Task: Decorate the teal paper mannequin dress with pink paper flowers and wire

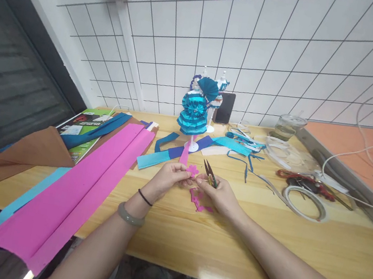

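Observation:
Between the thumb and fingers of my left hand [170, 177] is a small pink paper flower [193, 171]. My right hand [222, 195] is closed around a pair of small scissors [210, 172], whose dark blades point up and away from me. Its fingertips come close to the flower's right edge; whether they touch it I cannot tell. Pink paper scraps [197, 203] lie on the table just below both hands. Beyond the hands stands a miniature dress form [194, 112] in a pleated shiny blue paper dress, on a white round base.
Long pink crepe paper [92, 180] and brown paper [34, 151] cover the left side. Blue strips [157, 158] lie near the dress form. At right are a tape roll [305, 203], a tangle of cords [312, 184] and a glass jar [288, 127]. A phone [225, 108] leans behind.

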A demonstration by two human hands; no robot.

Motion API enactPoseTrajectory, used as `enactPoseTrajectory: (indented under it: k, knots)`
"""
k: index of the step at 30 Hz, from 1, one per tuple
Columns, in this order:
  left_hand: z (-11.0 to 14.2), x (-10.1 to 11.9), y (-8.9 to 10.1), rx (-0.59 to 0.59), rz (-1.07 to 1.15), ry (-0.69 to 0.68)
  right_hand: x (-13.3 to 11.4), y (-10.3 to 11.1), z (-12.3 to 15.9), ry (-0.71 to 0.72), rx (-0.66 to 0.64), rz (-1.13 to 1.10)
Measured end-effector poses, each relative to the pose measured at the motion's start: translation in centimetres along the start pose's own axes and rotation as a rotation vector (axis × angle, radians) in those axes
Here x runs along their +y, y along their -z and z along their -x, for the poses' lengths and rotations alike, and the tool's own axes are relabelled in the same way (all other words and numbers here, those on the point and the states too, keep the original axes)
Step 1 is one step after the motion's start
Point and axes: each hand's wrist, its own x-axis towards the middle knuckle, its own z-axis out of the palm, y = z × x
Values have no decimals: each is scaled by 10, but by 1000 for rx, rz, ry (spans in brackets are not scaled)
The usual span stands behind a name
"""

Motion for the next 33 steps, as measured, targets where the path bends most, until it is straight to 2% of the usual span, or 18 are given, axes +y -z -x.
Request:
enactPoseTrajectory:
  k: [5, 18, 26, 33]
  knots:
    - [0, -2, -6, -48, -106, -21, 2, -1, -3, 41, 17, -4]
    - [1, -1, -7, -42, -116, 5, -1, 0, -2, 77, 31, 72]
    - [1, -3, -6, -66, -133, -8, 6, 4, -5, 109, 0, 54]
    - [2, -2, -6, -131, -138, 18, 4, 4, -3, 24, 1, 75]
